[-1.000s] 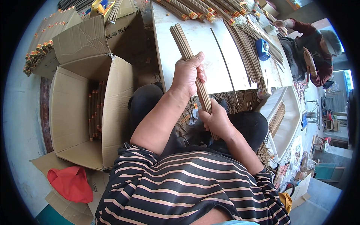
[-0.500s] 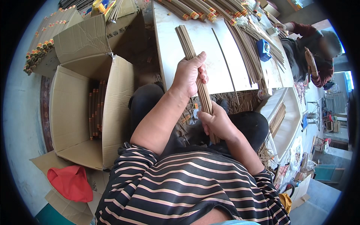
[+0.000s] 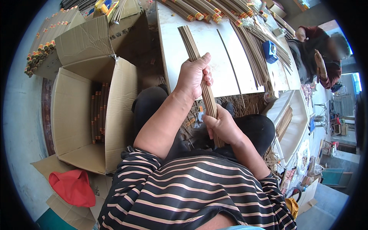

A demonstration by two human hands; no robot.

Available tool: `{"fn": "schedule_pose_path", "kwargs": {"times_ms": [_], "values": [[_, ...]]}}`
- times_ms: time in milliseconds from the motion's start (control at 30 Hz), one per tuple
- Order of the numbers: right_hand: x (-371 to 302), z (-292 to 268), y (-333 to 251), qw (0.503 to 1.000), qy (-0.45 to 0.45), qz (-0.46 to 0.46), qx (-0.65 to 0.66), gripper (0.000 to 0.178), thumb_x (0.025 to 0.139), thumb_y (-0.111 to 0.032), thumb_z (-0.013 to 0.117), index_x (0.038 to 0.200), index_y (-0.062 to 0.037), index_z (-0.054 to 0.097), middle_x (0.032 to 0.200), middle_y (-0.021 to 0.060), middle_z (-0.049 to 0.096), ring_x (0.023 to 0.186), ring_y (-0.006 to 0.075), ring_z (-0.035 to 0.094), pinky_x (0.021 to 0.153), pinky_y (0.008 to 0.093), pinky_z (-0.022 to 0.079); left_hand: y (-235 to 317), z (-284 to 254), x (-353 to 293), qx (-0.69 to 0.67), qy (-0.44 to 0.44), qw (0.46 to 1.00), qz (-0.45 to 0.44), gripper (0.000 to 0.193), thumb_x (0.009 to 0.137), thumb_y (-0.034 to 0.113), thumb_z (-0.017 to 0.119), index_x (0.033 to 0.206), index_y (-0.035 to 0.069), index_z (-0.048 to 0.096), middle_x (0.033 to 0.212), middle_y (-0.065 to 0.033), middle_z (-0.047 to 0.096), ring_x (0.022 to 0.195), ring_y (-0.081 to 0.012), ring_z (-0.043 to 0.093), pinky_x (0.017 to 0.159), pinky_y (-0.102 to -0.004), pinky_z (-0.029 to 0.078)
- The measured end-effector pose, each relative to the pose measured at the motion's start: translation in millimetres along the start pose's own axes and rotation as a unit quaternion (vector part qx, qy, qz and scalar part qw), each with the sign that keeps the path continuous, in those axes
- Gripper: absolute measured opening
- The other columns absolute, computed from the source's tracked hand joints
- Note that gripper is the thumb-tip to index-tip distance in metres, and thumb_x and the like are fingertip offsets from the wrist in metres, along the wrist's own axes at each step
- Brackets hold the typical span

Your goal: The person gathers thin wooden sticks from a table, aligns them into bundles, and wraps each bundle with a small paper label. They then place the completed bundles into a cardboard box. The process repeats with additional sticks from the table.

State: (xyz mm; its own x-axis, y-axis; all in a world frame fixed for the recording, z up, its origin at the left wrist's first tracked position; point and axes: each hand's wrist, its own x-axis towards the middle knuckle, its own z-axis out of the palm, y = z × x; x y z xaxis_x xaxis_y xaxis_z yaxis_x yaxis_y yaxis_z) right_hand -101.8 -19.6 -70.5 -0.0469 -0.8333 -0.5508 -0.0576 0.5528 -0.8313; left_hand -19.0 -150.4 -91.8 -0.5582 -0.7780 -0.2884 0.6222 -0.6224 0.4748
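Note:
A bundle of brown incense sticks point(image 3: 209, 96) slants across my lap, its far end over the white tabletop point(image 3: 174, 50). My left hand point(image 3: 193, 76) is wrapped round its upper part, thumb along the sticks. Lower down, my right hand point(image 3: 222, 124) grips the same bundle near its near end. One loose incense stick point(image 3: 229, 57) lies on the table to the right of the bundle. Beyond it rests a long pile of loose incense sticks point(image 3: 251, 57), with a blue tape dispenser point(image 3: 270, 51) beside them.
An open cardboard box point(image 3: 76, 153) on my left holds several wrapped bundles point(image 3: 99, 115). Banded bundles point(image 3: 203, 11) lie along the table's far side. To my right sits a white tub point(image 3: 297, 126) with sticks inside. A co-worker point(image 3: 318, 53) is at the table's right end.
My hands and the bundle have hardly moved. The co-worker's hands have shifted slightly at the right.

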Motion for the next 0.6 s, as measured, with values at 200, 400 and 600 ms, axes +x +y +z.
{"fn": "schedule_pose_path", "kwargs": {"times_ms": [200, 400, 600], "values": [[-6.6, -13.4, -0.7, 0.897, -0.244, 0.08, 0.359, 0.011, 0.083, -0.007, 0.053, 0.084, -0.0038, 0.043, 0.055, 0.0014, 0.044, 0.038, 0.0099, 0.042, 0.034, 0.023, 0.038, 1.3, -6.4, 3.8, -0.152, -0.153, 0.976, -0.041, 0.025, 0.087, 0.027, 0.06, 0.071, 0.012, 0.048, 0.053, 0.0027, 0.042, 0.043, -0.0075, 0.04, 0.042, -0.0225, 0.037], [-2.0, -6.6, -1.6, 0.983, -0.087, 0.038, 0.154, 0.013, 0.082, -0.009, 0.055, 0.085, -0.0017, 0.045, 0.055, 0.0024, 0.044, 0.039, 0.0105, 0.042, 0.035, 0.0236, 0.038, -0.1, -3.6, 3.0, -0.033, -0.019, 0.999, -0.015, 0.026, 0.087, 0.026, 0.061, 0.07, 0.013, 0.046, 0.053, 0.003, 0.042, 0.043, -0.0075, 0.041, 0.041, -0.0224, 0.036], [-1.1, -7.9, -4.0, 0.985, -0.096, 0.046, 0.138, 0.012, 0.081, -0.007, 0.054, 0.08, -0.0031, 0.044, 0.055, 0.0025, 0.044, 0.039, 0.0098, 0.042, 0.035, 0.0229, 0.037, -1.3, -1.4, 4.0, -0.022, -0.002, 1.0, -0.002, 0.023, 0.087, 0.026, 0.061, 0.073, 0.012, 0.048, 0.054, 0.0029, 0.043, 0.043, -0.0077, 0.042, 0.042, -0.0229, 0.037]]}}
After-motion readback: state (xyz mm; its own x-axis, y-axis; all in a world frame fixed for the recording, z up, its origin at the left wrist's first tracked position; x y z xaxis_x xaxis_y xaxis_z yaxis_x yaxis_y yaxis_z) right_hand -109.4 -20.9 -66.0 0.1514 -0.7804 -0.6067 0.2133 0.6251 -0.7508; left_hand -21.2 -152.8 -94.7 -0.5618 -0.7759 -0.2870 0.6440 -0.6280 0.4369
